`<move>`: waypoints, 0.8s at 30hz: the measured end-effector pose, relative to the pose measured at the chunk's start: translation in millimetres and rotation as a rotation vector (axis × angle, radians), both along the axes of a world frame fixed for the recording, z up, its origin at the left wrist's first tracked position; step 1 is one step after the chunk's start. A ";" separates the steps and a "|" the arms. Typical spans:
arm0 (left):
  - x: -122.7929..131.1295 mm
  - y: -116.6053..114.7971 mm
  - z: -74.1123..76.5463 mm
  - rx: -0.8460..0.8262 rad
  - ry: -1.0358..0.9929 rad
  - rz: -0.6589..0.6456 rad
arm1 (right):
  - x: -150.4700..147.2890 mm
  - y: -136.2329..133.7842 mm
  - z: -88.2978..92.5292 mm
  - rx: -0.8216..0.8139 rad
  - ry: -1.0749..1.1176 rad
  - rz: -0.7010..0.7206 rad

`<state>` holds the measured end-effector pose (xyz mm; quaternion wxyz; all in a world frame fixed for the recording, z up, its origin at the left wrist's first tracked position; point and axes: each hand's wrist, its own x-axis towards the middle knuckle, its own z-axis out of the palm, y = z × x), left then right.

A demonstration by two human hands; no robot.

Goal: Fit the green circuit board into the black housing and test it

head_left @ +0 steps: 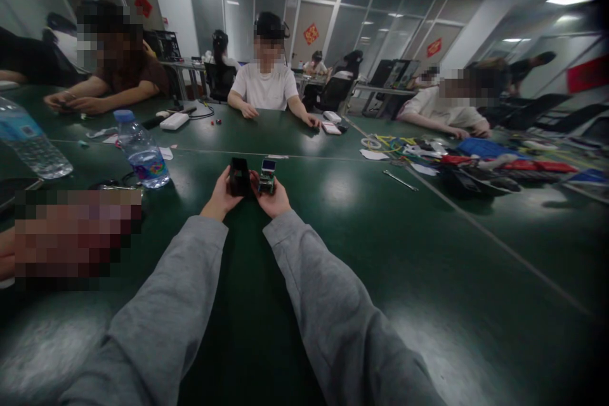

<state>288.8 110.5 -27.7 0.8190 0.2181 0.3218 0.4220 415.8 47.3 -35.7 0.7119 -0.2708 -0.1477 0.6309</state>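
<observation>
My left hand (219,196) is closed round a small black box-shaped part (238,176), held upright just above the dark green table (361,228). My right hand (273,198) grips a small green and silver module with a blue top (267,176). The two parts sit side by side, almost touching, between my hands. Both my arms wear grey sleeves and reach out over the table's middle.
A water bottle (142,150) stands left of my hands; a second bottle (29,142) lies at the far left. A metal wrench (400,180) and a heap of tools and cables (466,162) lie to the right. Several people sit round the table's far side.
</observation>
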 end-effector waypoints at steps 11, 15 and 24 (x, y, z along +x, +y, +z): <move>1.4 2.3 -3.7 -0.016 -0.071 0.015 | -0.3 2.4 -4.4 0.032 0.007 0.037; 2.1 0.3 -2.4 -0.020 -0.061 0.021 | 0.9 3.2 -5.4 0.025 0.040 0.041; 8.8 -3.5 -0.8 0.031 -0.075 0.011 | 4.3 6.6 2.2 -0.080 0.030 -0.038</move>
